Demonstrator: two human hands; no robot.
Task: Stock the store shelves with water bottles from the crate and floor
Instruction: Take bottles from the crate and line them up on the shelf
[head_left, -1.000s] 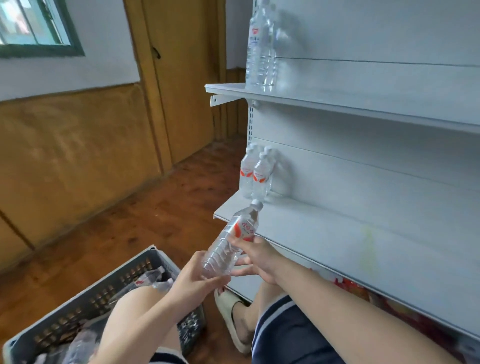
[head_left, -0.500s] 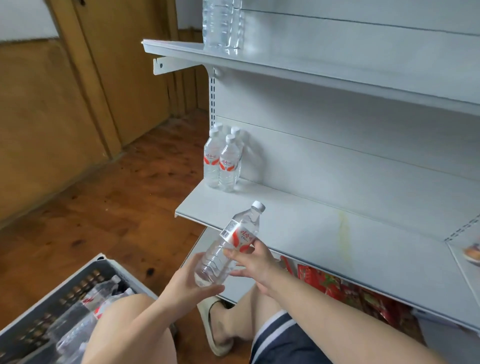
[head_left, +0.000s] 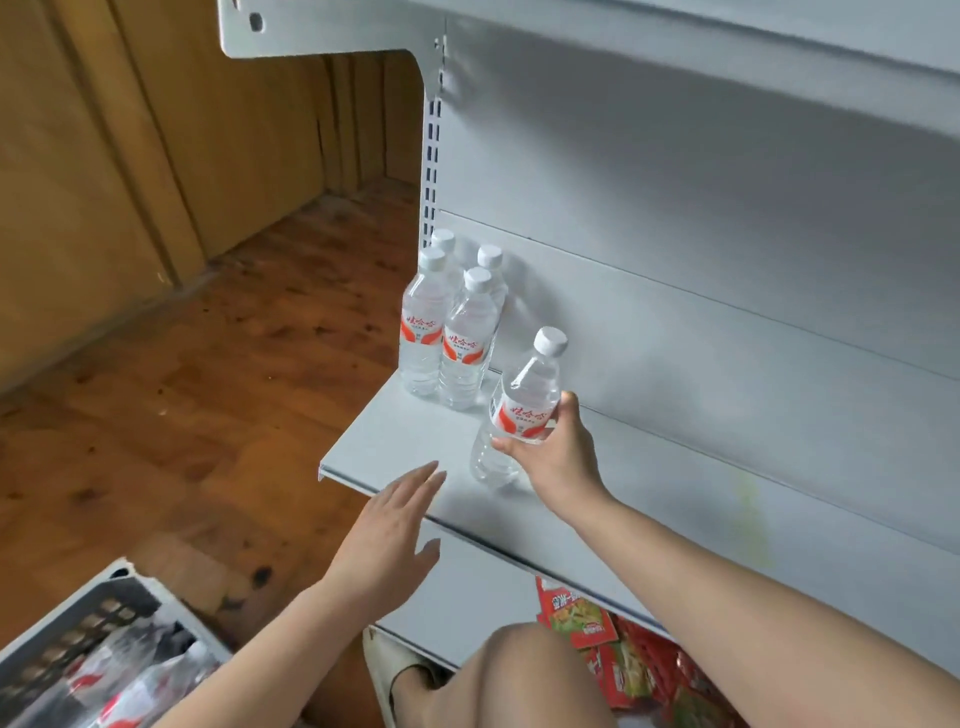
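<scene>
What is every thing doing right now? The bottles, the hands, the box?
Clear plastic water bottle with red label: capped, tilted, low over white metal shelf.
Right hand: grips that bottle.
Left hand: open, fingers straight, holding nothing.
Four matching bottles at shelf's left end: upright, capped.
Grey plastic crate: holds more bottles, lying down.
</scene>
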